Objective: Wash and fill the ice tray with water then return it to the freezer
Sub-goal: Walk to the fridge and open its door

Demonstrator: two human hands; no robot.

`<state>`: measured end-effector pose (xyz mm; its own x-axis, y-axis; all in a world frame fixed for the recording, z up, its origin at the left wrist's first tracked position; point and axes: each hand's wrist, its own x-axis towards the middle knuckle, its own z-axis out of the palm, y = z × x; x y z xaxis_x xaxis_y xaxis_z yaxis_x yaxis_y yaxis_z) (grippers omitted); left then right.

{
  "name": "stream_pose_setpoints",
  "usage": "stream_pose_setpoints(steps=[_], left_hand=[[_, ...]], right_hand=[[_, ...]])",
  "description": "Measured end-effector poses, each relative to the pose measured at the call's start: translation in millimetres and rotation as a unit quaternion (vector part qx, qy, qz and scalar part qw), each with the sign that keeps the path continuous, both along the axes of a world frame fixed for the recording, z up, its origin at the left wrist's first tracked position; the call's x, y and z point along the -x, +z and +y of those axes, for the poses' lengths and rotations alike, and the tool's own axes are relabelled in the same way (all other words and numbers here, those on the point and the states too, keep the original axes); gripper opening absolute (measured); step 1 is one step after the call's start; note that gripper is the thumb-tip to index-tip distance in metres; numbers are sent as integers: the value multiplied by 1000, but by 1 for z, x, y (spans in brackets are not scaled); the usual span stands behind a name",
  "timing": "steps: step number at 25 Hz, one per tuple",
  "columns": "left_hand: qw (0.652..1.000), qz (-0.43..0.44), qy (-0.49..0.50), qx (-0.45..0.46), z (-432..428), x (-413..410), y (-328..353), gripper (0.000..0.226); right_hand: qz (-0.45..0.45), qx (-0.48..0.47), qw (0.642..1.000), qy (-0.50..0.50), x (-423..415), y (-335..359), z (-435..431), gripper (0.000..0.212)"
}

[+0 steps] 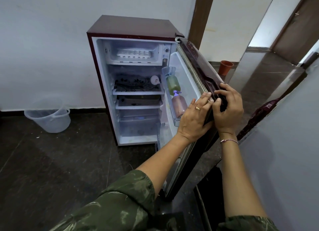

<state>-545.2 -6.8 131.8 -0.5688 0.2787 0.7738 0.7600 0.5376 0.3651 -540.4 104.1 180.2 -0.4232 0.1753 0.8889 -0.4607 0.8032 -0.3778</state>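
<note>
White wall behind; ice tray lies left-to-right in freezer, left fingers flat on door, right fingers gripping it.

Fridge ext. maroon, int. white. Ice tray white. Shelf mat black floral. Sleeves green camo. Pot terracotta.

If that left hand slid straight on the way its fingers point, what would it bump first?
Probably the right hand, gripping the door edge just past the left hand's fingertips; depth is unclear.
</note>
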Motion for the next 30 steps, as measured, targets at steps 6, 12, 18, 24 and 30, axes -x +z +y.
stream_pose_setpoints(steps=[6,12,18,24,30], left_hand=[[997,10,59,58,-33,8,19,50],[971,-71,207,95,-85,27,5,65],[941,-150,264,150,-139,57,-18,62],[923,-193,287,169,-210,107,-53,61],[897,-239,299,221,-261,150,-77,65]], right_hand=[[40,-120,985,-121,-6,-4,-30,27],[-39,-126,991,-26,4,-2,-96,38],[-189,-153,970,30,45,-39,-153,51],[-302,-176,935,54,107,-87,-201,62],[-375,-186,907,49,157,-131,-236,67]])
